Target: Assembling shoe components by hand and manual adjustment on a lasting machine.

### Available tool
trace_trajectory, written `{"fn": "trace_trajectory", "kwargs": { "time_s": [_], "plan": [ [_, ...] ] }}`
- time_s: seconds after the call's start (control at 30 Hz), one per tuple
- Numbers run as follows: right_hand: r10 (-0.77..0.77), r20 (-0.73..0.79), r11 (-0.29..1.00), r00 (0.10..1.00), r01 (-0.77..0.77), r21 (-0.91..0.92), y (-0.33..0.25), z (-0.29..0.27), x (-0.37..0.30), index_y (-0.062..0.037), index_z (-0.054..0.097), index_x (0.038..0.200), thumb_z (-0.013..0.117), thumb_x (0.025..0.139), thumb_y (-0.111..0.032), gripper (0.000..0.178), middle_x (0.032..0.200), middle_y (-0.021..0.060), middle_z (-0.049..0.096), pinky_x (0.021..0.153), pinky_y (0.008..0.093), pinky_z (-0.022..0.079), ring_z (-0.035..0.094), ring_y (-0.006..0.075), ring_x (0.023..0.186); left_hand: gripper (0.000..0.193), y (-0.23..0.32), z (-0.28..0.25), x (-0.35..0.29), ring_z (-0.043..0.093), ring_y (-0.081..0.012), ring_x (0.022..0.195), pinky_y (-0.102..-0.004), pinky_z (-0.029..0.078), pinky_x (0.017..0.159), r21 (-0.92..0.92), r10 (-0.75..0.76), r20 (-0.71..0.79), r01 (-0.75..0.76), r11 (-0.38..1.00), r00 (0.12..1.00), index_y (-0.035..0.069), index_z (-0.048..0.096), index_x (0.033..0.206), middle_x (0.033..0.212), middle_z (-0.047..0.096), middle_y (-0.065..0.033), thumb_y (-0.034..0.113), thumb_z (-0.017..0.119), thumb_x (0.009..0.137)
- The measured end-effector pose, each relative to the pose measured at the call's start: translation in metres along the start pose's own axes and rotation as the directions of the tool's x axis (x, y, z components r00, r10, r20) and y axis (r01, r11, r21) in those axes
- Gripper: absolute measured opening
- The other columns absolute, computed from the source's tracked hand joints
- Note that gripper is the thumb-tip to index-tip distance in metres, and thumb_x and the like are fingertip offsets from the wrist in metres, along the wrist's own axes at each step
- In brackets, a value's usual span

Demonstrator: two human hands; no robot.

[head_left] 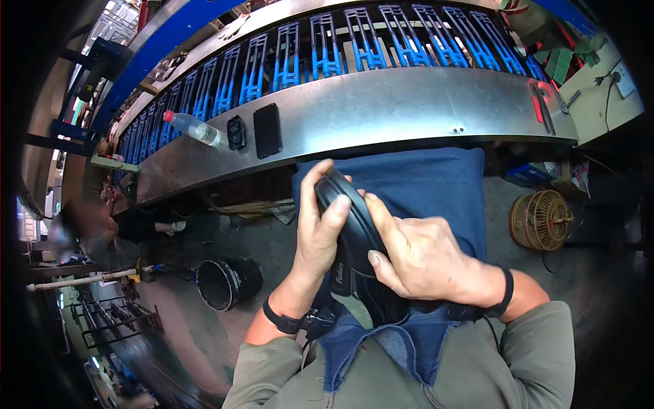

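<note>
A black shoe (357, 228) is tilted over my lap, its toe pointing up and away from me and its grey-lined opening toward my body. My left hand (319, 228) is closed round the toe end, with the thumb lying on the upper. From the other side my right hand (426, 259) grips the shoe. Its index finger lies along the sole edge near the toe, and its thumb touches the side of the upper. Beneath the shoe a dark blue denim apron (436, 187) covers my lap.
Ahead runs a metal bench (381, 102) with a clear bottle (197, 129), a black phone (268, 131) and a small black object (236, 132). Behind it stand several blue-and-black frames (327, 48). A black bucket (228, 283) is at left, a round wire-caged object (541, 220) at right. Another person (95, 225) is far left.
</note>
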State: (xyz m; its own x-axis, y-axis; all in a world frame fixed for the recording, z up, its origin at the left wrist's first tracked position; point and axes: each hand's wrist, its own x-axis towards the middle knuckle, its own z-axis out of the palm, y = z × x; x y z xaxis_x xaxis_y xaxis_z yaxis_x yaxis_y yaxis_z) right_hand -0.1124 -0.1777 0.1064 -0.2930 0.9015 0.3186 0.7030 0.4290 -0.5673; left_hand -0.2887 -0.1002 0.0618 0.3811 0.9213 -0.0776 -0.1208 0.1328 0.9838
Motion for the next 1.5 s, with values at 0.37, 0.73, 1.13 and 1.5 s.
{"fn": "trace_trajectory", "kwargs": {
  "time_s": [0.37, 0.73, 1.13, 1.5],
  "plan": [
    [0.047, 0.062, 0.979, 0.997, -0.034, -0.201, 0.015, 0.022, -0.080, -0.0160, 0.051, 0.144, 0.068, 0.071, -0.007, 0.075, 0.147, 0.0280, 0.041, 0.112, 0.0576, 0.035, 0.039, 0.0455, 0.139, 0.049, -0.101, -0.005, 0.039, 0.065, -0.0266, 0.114, -0.0433, 0.055, 0.097, -0.628, -0.334, 0.318, 0.461, 0.628, 0.888, 0.006, 0.048, 0.141, 0.126, 0.063, -0.0160, 0.039, 0.048, 0.105],
    [0.358, 0.072, 0.662, 0.931, -0.308, 0.683, 0.101, 0.022, 0.026, -0.0037, 0.058, 0.134, 0.070, 0.090, -0.017, 0.047, 0.126, 0.0191, 0.062, 0.100, 0.0357, 0.047, 0.060, 0.0254, 0.112, 0.052, -0.061, -0.015, 0.014, 0.060, -0.0128, 0.100, -0.0268, 0.047, 0.088, 0.073, 0.170, 0.137, -0.181, 0.981, 0.976, -0.003, 0.055, 0.134, 0.119, 0.064, -0.0089, 0.039, 0.040, 0.109],
    [0.181, 0.381, 0.777, 0.907, -0.369, 0.510, 0.132, -0.024, 0.020, -0.0076, 0.064, 0.095, 0.068, 0.094, -0.031, 0.023, 0.090, -0.0009, 0.060, 0.074, 0.0299, 0.044, 0.055, 0.0131, 0.085, 0.021, -0.046, 0.005, 0.062, 0.057, -0.0077, 0.088, -0.0254, 0.046, 0.080, -0.046, -0.227, 0.447, 0.276, 0.960, 0.866, 0.005, 0.065, 0.106, 0.098, 0.063, 0.0000, 0.021, 0.070, 0.094],
    [-0.346, 0.323, 0.909, 0.881, 0.229, 0.349, 0.128, -0.003, -0.037, -0.0129, 0.063, 0.091, 0.078, 0.074, -0.031, 0.029, 0.092, 0.0013, 0.054, 0.084, 0.0379, 0.043, 0.053, 0.0236, 0.090, 0.020, -0.054, 0.016, 0.009, 0.054, -0.0169, 0.090, -0.0345, 0.042, 0.083, 0.320, 0.301, 0.795, -0.786, 0.529, 0.526, 0.013, 0.066, 0.095, 0.094, 0.057, 0.0016, 0.020, 0.069, 0.076]
  ]
}}
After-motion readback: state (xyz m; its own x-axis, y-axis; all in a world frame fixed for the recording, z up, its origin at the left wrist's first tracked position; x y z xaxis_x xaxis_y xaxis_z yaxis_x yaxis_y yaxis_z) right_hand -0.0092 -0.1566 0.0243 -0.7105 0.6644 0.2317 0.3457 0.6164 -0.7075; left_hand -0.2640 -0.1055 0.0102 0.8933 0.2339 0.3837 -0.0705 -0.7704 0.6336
